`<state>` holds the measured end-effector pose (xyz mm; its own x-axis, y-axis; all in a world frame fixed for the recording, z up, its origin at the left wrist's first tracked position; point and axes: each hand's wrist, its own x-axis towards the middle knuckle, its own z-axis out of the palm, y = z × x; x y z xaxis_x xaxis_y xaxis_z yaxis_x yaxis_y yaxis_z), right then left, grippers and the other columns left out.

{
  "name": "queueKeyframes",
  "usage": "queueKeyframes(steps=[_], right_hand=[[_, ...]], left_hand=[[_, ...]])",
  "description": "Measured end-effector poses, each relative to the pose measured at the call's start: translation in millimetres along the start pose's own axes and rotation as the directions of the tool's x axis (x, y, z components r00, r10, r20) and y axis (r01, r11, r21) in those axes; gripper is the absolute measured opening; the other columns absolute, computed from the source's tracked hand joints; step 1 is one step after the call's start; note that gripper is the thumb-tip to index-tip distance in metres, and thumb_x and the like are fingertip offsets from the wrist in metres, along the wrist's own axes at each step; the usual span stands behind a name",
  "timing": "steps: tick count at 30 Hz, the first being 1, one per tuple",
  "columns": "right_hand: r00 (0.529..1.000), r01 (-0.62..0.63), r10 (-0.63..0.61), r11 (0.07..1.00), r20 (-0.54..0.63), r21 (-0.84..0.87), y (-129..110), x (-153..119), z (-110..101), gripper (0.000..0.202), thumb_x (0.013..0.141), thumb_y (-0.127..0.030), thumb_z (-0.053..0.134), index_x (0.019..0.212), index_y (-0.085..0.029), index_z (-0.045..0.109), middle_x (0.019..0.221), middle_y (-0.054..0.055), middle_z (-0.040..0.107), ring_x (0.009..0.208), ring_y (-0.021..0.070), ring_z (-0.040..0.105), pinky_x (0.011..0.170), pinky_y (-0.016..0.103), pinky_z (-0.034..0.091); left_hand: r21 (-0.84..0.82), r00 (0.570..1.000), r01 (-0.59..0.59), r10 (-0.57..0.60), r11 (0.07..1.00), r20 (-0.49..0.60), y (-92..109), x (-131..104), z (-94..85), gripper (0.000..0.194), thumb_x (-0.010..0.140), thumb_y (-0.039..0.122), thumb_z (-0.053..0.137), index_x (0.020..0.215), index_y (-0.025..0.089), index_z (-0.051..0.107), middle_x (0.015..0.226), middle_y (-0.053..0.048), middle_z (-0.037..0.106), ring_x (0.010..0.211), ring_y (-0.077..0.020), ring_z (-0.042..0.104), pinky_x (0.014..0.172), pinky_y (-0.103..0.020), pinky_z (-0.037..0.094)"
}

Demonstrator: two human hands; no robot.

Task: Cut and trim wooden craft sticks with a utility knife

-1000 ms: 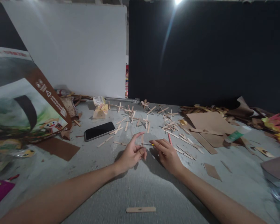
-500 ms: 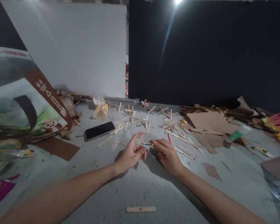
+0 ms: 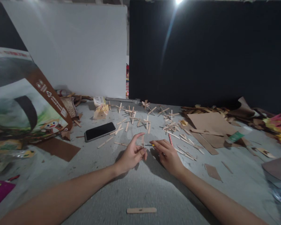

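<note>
My left hand [image 3: 131,155] is closed by the fingertips on a wooden craft stick [image 3: 142,139], which stands upright between thumb and fingers. From the right, my right hand [image 3: 169,155] grips a slim pointed tool [image 3: 149,144] with a dark, blade-like tip and a bit of yellow by the fingers; most of it is hidden in the hand. Its tip meets or nearly meets the stick's lower part; contact is too small to tell. Nearest me, another craft stick [image 3: 141,210] with a dark mark lies flat on the grey table [image 3: 103,193].
Behind my hands lie several crossed craft sticks [image 3: 152,110] and loose ones. A phone [image 3: 100,131] lies on the left, near a large printed box [image 3: 28,93]. Cardboard pieces [image 3: 208,125], a glue stick [image 3: 239,135] and a red striped stick [image 3: 170,139] are on the right.
</note>
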<state>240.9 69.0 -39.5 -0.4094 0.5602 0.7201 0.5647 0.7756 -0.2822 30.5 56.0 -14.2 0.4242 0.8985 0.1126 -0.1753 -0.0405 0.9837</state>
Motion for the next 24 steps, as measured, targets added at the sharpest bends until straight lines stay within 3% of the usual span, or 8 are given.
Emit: queueKeyframes(steps=[24], right_hand=[[1.0, -0.007, 0.007, 1.0, 0.004, -0.013, 0.1, 0.2, 1.3, 0.042, 0.102, -0.008, 0.045, 0.136, -0.026, 0.063, 0.107, 0.009, 0.074, 0.093, 0.0249, 0.066, 0.079, 0.04, 0.057]], left_hand=[[-0.007, 1.0, 0.003, -0.003, 1.0, 0.006, 0.4, 0.9, -0.3, 0.081, 0.091, 0.051, 0.07, 0.153, 0.019, 0.029, 0.061, 0.007, 0.06, 0.048, -0.0085, 0.041, 0.049, -0.021, 0.029]])
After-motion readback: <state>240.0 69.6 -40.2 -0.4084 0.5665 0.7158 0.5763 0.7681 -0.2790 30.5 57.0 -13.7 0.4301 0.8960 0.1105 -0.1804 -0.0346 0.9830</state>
